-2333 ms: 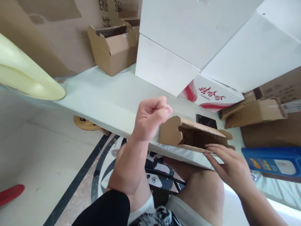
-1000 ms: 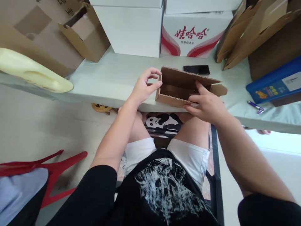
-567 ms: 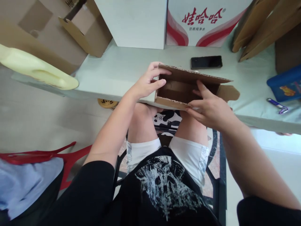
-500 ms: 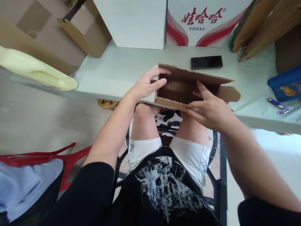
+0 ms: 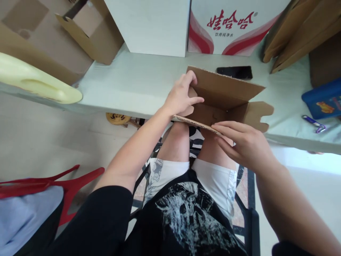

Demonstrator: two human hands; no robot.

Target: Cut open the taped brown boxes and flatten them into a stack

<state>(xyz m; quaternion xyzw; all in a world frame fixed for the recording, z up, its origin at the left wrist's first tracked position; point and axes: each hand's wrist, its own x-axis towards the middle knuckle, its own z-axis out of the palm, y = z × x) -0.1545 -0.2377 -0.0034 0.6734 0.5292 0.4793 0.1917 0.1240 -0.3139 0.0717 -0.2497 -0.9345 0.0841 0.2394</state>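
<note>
A small brown cardboard box (image 5: 226,87) stands open at the table's front edge, tilted, its far and near walls spread apart. My left hand (image 5: 182,94) is at its left end, fingers hooked at the far wall's corner and thumb stretched out over a folded-in side flap (image 5: 188,113). On the right, my right hand (image 5: 245,144) grips the near wall's top edge, fingers on both sides of it. A notched end flap (image 5: 258,114) sticks outward beyond the right end. Inside, the visible bottom of the box is bare cardboard.
Behind the box lies a black phone (image 5: 236,72). White cartons (image 5: 231,26) stand at the back, brown boxes (image 5: 98,30) at the left, folded cardboard (image 5: 290,32) at the right. A blue case (image 5: 323,97) and a purple pen-like item (image 5: 313,123) lie at the far right.
The box's walls have spread wider and its left side flap now shows. My left hand has moved right and slightly up; my right hand has drawn out of the box onto the near wall.
</note>
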